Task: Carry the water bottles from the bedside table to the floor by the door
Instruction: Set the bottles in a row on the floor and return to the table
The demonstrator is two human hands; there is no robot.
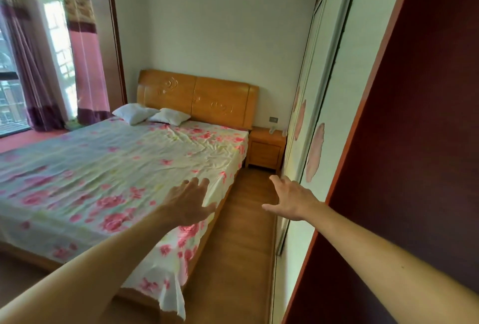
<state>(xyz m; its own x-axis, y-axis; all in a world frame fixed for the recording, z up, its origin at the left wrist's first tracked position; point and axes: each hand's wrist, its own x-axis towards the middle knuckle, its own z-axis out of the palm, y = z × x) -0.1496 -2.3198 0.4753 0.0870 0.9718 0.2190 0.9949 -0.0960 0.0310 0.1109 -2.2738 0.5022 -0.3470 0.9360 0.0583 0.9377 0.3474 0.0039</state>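
Bedroom, single head view. Bed (pixel 116 168) with a flowered sheet filled the left and middle, with a wooden headboard (pixel 197 98) and two white pillows (pixel 153 113) at the far end. Window (pixel 10 85) and purple curtains (pixel 85 38) sat far left. Sliding wardrobe (pixel 324 116) ran along the right wall. A dark red panel (pixel 414 116) cut in at the right edge; couldn't tell if that was the door.

Bedside table (pixel 264 152) sat in the far corner, between the headboard end of the bed and the wardrobe. Two small pale things stood on its top, likely the water bottles (pixel 272 129), but too small to confirm. A bare strip of wooden floor (pixel 243 233) ran between bed and wardrobe up to the table.

Left hand (pixel 190 200) was held out over the near corner of the bed, fingers straight and spread, holding nothing. Couldn't tell whether it touched the sheet. Right hand (pixel 293 199) was out over the floor strip beside the wardrobe, fingers and thumb splayed, also empty. Both were well apart from the table.

Progress, my read: nothing carried yet. No bottle in either hand and none on the visible floor, though the floor by the door was out of frame. Left to do: walk the strip to the table, grip the bottles, turn back, set them down by the door. Basically the whole task was ahead.
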